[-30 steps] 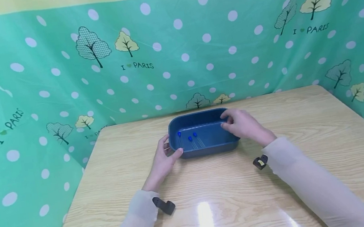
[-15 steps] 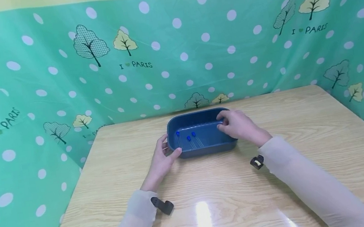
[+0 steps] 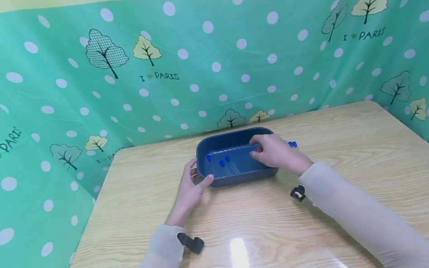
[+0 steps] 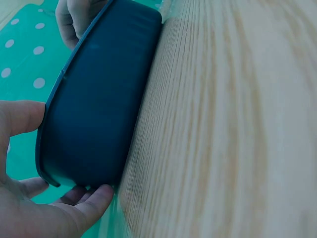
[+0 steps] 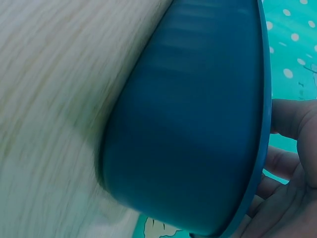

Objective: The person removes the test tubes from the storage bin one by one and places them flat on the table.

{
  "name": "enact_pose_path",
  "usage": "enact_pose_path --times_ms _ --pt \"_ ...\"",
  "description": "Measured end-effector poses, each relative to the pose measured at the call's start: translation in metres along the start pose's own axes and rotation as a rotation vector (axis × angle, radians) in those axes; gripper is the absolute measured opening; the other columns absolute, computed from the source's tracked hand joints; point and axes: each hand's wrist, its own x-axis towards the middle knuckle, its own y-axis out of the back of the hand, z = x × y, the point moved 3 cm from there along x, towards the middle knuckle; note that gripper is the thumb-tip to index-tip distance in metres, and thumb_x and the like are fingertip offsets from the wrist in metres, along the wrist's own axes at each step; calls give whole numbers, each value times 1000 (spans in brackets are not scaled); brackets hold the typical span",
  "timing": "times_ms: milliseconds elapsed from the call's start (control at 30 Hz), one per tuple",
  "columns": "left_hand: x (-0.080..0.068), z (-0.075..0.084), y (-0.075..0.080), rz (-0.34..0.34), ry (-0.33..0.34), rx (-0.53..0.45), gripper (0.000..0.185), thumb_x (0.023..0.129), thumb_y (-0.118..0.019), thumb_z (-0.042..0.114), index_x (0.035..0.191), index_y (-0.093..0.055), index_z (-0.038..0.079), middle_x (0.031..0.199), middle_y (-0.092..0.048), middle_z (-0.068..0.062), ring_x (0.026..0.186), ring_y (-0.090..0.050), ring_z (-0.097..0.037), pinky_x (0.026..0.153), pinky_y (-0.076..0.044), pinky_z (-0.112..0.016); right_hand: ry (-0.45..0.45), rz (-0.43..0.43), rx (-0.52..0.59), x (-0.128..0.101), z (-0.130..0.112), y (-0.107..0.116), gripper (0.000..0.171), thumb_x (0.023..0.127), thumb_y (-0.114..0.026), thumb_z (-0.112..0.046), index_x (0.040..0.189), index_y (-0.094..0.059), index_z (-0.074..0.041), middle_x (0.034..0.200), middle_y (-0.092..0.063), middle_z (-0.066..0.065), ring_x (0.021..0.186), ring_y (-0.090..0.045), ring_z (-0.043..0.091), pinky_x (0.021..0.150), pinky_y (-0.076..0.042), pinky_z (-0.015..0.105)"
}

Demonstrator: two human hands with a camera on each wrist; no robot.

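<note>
Head: left grip (image 3: pixel 189 190) pinches dark-blue oblong plastic tub (image 3: pixel 245 178); right grip (image 3: pixel 275 150), hold unclear, could bump it, scattering clear blue-headed rods (image 3: pixel 228 159) between.

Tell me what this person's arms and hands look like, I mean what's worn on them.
The left sleeve and right sleeve are long, plain and pale grey. Small black devices sit at both cuffs. The left hand and right hand wear no gloves.
</note>
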Motion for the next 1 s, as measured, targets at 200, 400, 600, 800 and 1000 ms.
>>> enact_pose_path --times_ms 200,400,600,800,1000 --pt "0 -1 0 -3 4 6 77 86 -70 32 149 -25 21 140 -41 -17 128 -43 -35 103 -37 -51 8 -9 9 3 -3 -8 36 91 -64 -23 123 -60 -6 90 -62 2 76 -58 17 63 -50 31" --pt "1 -3 0 0 22 11 75 87 -69 31 148 -26 22 139 -42 -17 129 -43 -35 104 -36 -51 7 -21 1 7 -6 -16 37 91 -64 -23 124 -59 -6 90 -62 2 73 -59 16 63 -49 32" --pt "1 -1 0 3 21 13 74 88 -68 29 148 -26 22 139 -42 -17 129 -42 -35 104 -36 -52 5 -40 5 11 -9 -19 39 91 -64 -23 125 -58 -5 88 -62 2 69 -58 16 60 -48 31" --pt "0 0 0 -3 21 12 76 87 -69 31 149 -26 22 138 -42 -16 129 -43 -34 103 -38 -51 1 -55 -5 14 -10 -22 40 91 -64 -23 126 -58 -5 88 -61 2 66 -58 15 59 -48 31" --pt "0 1 1 -7 21 3 76 87 -69 32 149 -25 22 138 -43 -15 129 -43 -34 103 -38 -51 9 -62 -9 17 -14 -26 40 91 -64 -22 127 -57 -4 87 -62 3 63 -57 15 57 -47 31"
